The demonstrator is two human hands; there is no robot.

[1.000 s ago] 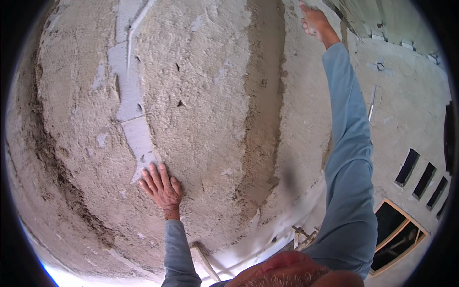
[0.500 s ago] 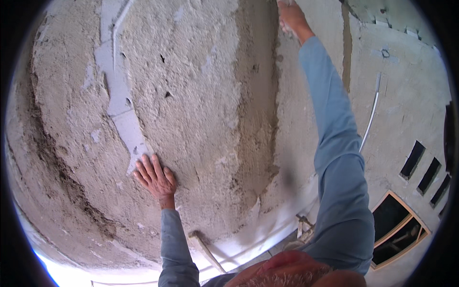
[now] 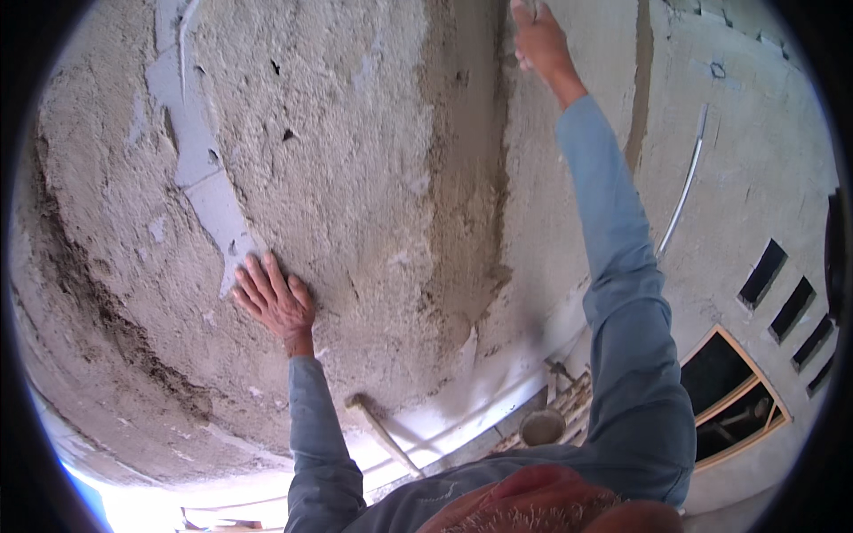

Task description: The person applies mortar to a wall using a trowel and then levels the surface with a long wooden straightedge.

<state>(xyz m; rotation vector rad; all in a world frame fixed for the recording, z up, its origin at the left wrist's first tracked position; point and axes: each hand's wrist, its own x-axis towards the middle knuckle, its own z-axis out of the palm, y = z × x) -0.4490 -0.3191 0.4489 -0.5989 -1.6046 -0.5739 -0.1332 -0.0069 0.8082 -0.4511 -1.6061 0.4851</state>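
Observation:
My left hand (image 3: 277, 298) lies flat with its fingers spread against a rough, grey-brown plastered wall (image 3: 355, 195). Its fingertips touch the lower end of a pale, smooth bare patch (image 3: 203, 147) with a jagged outline. High up, my right hand (image 3: 544, 44) is closed, its fingers curled round something at the picture's top edge that I cannot make out. Just left of that hand, a darker, smoother vertical band of plaster (image 3: 466, 204) runs down the wall. Long blue-grey sleeves cover both arms.
A pale wooden shaft (image 3: 384, 433) leans near the wall's foot. Below stands a round bucket (image 3: 542, 428) beside wooden slats. At right are a bent thin pipe (image 3: 686, 182), narrow dark slots (image 3: 762, 274) and a wood-framed window opening (image 3: 777, 417).
The view has shifted, and the wall appears further up and left. My left hand stays at the same patch. My right hand sits slightly lower along the wall, and the bucket has come into sight.

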